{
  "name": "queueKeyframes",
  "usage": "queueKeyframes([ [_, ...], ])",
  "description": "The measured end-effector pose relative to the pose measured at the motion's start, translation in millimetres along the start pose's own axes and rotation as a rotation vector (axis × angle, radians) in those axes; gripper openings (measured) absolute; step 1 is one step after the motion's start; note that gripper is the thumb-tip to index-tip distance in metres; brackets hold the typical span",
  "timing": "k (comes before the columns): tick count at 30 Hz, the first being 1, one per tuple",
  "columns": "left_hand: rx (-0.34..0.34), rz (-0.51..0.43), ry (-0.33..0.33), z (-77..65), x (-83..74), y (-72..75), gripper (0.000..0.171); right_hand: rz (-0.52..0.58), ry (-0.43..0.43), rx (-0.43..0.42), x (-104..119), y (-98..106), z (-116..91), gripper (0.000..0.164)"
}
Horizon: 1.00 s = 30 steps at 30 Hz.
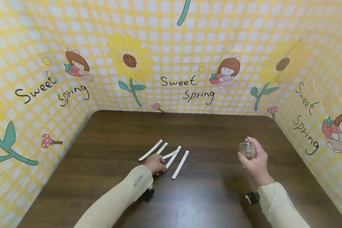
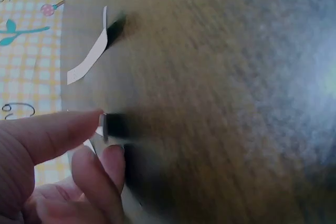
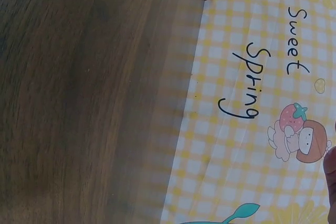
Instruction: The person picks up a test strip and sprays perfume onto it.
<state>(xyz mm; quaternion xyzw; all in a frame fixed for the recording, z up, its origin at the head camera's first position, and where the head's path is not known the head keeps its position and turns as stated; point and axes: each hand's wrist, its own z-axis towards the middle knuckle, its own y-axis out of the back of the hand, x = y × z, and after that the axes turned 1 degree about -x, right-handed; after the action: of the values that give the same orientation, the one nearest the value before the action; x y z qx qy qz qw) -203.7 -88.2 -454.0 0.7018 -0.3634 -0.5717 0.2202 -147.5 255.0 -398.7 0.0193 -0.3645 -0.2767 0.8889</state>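
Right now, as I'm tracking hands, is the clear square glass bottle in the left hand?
No, the head view shows the right hand holding the bottle.

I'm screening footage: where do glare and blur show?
Head view: soft glare on the near tabletop; left wrist view: bright glare at the right edge, tabletop blurred beyond the left hand; right wrist view: no strong glare, lettering legible.
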Motion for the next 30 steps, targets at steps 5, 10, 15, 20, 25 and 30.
queueKeyframes([
  [5,-0.019,0.089,-0.02,1.7,0.0,-0.8,0.024,0.017,-0.018,0.015,-4.5,-1.7,-1.6,0.056],
  [10,-0.008,0.102,-0.054,4.5,3.4,-3.8,0.024,0.003,-0.032,0.021,6.3,-2.0,-2.6,0.054],
  [15,-0.004,0.157,-0.081,6.3,2.7,-1.6,0.025,0.022,-0.003,0.015,24.9,-3.5,1.7,0.052],
  [20,0.014,0.163,-0.138,5.5,2.6,0.2,0.02,0.019,-0.006,0.009,22.3,-5.3,1.9,0.052],
  [25,0.051,0.104,-0.155,3.9,2.5,0.1,0.012,-0.006,-0.045,0.015,0.2,-7.6,-1.8,0.055],
  [30,0.09,0.035,-0.127,1.6,3.1,0.6,0.008,-0.028,-0.072,0.021,-10.7,-8.6,-6.8,0.056],
])
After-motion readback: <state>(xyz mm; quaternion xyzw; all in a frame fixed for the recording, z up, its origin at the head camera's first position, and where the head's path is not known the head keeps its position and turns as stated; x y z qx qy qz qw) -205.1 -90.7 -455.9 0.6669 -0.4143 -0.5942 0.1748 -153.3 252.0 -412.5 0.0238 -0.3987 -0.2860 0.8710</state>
